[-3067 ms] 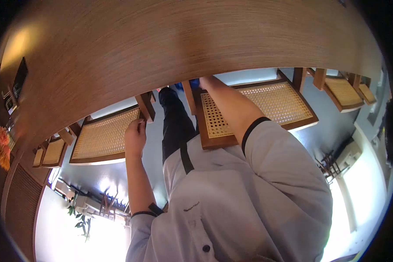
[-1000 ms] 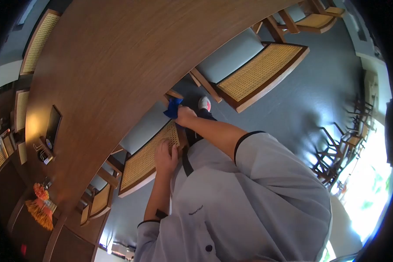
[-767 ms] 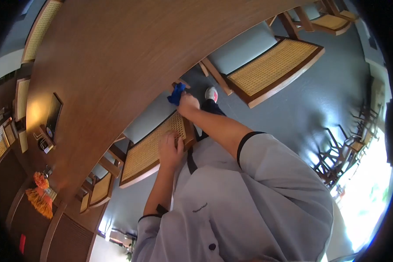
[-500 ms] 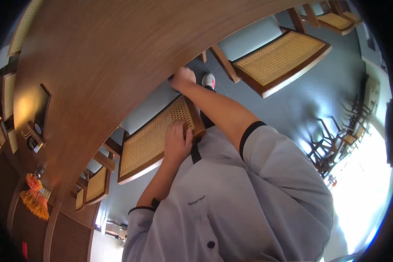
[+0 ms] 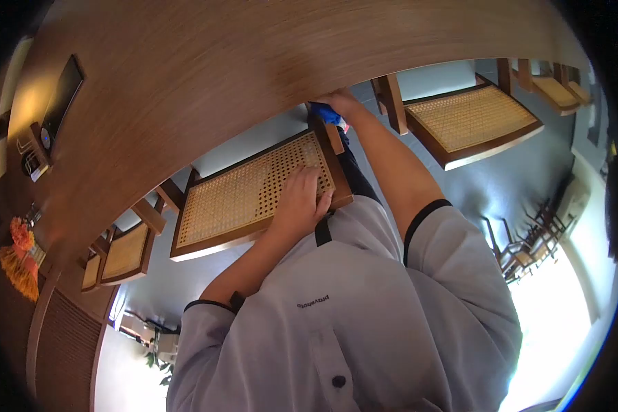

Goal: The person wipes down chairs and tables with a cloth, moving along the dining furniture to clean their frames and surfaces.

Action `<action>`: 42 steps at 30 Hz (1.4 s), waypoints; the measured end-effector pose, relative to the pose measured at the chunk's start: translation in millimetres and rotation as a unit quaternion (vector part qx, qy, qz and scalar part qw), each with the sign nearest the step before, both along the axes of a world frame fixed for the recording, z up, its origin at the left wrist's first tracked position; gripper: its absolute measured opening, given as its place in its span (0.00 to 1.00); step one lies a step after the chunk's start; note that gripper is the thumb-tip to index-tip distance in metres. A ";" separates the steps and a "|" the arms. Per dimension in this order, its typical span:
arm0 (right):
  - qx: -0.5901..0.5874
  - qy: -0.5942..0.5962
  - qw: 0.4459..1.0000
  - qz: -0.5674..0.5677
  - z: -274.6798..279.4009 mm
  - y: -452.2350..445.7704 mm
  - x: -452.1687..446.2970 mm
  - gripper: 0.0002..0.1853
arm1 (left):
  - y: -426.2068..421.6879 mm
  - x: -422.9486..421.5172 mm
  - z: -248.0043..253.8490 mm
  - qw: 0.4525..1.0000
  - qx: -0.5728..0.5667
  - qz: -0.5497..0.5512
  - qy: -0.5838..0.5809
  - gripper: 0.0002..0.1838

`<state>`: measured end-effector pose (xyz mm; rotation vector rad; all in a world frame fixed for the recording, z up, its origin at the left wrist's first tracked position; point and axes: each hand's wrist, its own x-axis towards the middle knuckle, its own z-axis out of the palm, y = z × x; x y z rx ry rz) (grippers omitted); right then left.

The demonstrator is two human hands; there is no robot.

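My left hand (image 5: 301, 204) rests on the cane back (image 5: 254, 185) of the near chair, its fingers lying flat on the weave and its thumb by the wooden frame. At the brown table's (image 5: 206, 82) edge, my right hand (image 5: 342, 104) holds a blue cloth (image 5: 326, 113) against the wooden arm of this same chair. Part of the cloth and some of my right fingers are hidden.
Another cane chair (image 5: 470, 120) stands to the right, with more chairs beyond it and at the left. A dark screen (image 5: 64, 99) and an orange tasselled ornament (image 5: 22, 261) are at the far left. Dark stacked chairs (image 5: 529, 240) stand at the right.
The view has turned and shifted. My left hand, raised apart from the chairs at first, now lies on the near chair's back. My right hand stays with the cloth, which has come back into sight.
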<state>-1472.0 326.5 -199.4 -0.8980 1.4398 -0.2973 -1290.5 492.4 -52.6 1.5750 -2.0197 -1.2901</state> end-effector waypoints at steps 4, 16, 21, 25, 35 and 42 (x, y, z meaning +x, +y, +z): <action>0.228 -0.169 0.951 -0.119 -20.1 31.7 -26.0 0.38 | -0.4 -0.8 2.7 1.000 0.001 -0.003 -0.016 0.26; 0.341 -0.207 0.915 -0.065 -66.4 -28.3 -25.9 0.33 | -2.5 -6.5 5.3 0.998 -0.023 -0.018 -0.060 0.27; 0.339 -0.228 0.907 -0.103 -89.8 -47.0 -9.1 0.33 | -4.4 -5.2 3.7 0.997 -0.004 -0.022 -0.070 0.26; 0.342 -0.240 0.894 -0.162 -99.4 -45.2 -8.0 0.33 | -3.2 -6.3 3.6 0.998 0.001 -0.020 -0.065 0.24; 0.408 -0.258 0.777 -0.404 -78.8 16.3 -10.4 0.34 | -4.7 -7.5 3.5 0.998 -0.030 -0.013 -0.053 0.21; 0.030 -0.110 0.978 -0.175 -61.8 44.8 -18.6 0.40 | -6.4 -9.3 13.5 0.998 -0.028 -0.003 -0.057 0.18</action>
